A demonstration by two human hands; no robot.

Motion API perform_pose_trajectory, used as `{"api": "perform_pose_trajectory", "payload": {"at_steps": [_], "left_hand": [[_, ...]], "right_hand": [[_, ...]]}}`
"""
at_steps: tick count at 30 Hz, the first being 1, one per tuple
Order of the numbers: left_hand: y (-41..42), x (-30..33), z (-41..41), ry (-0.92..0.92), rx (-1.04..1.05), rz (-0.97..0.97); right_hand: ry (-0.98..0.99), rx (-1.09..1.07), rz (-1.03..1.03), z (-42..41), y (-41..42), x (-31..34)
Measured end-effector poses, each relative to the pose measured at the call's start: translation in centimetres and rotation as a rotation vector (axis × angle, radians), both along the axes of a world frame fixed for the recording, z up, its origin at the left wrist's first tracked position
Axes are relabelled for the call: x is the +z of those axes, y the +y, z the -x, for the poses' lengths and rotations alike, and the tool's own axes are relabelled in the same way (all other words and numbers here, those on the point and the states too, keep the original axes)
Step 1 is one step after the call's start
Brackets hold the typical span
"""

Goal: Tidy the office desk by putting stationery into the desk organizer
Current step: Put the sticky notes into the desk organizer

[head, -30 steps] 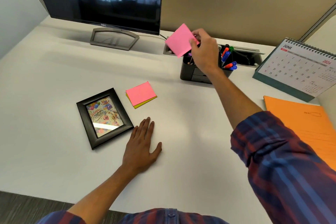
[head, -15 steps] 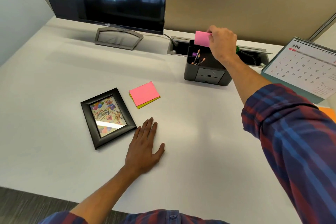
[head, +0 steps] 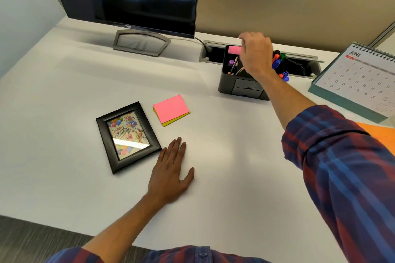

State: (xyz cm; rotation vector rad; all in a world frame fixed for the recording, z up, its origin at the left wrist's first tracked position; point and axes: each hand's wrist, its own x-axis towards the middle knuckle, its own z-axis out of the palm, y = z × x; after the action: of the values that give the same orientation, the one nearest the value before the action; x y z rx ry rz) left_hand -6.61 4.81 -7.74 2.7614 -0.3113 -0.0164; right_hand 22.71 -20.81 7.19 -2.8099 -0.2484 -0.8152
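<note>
Right hand [head: 257, 55] fingers pinch a light, floppy pink sticky pad [head: 234, 50] by its edge over the organizer [head: 242, 88]; left hand [head: 171, 174] lies spread flat on the counter [head: 64, 113].

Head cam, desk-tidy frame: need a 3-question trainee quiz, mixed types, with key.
1. True or false: the left hand lies flat on the desk, holding nothing.
2. Where is the pink pad that sits by the right hand? A) on the picture frame B) in a rear compartment of the desk organizer C) on the calendar
3. Fill in: the sticky-note stack still on the desk has a pink pad over a ____ one.

Key: 1 true; 2 B; 3 yellow.
</note>
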Motion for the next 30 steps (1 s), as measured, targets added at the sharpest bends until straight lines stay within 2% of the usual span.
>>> {"api": "perform_pose_trajectory", "payload": {"at_steps": [4,8,11,13,20,28,30], "left_hand": [[0.0,0.0,0.0,0.005,0.000,-0.003],[0.0,0.0,0.0,0.002,0.003,-0.004],[0.0,0.0,0.0,0.000,0.004,-0.004],[0.0,0.0,0.0,0.003,0.003,-0.010],[0.0,0.0,0.0,0.005,0.001,-0.001],[0.0,-0.1,0.0,0.001,0.003,0.006],[0.0,-0.1,0.0,-0.002,0.004,0.009]], "right_hand": [[-0.068,0.146,-0.037,2.1,2.8,-1.1],[-0.051,0.227,-0.074,4.3,5.4,-3.4],[0.016,0.274,-0.044,6.3,7.4,-5.4],[0.138,0.294,-0.032,7.6,8.6,-6.5],[0.607,0.202,-0.107,10.7,11.9,-10.4],[0.655,0.066,-0.139,12.0,14.6,-11.3],[0.680,0.044,-0.200,12.0,15.0,-11.4]]}}
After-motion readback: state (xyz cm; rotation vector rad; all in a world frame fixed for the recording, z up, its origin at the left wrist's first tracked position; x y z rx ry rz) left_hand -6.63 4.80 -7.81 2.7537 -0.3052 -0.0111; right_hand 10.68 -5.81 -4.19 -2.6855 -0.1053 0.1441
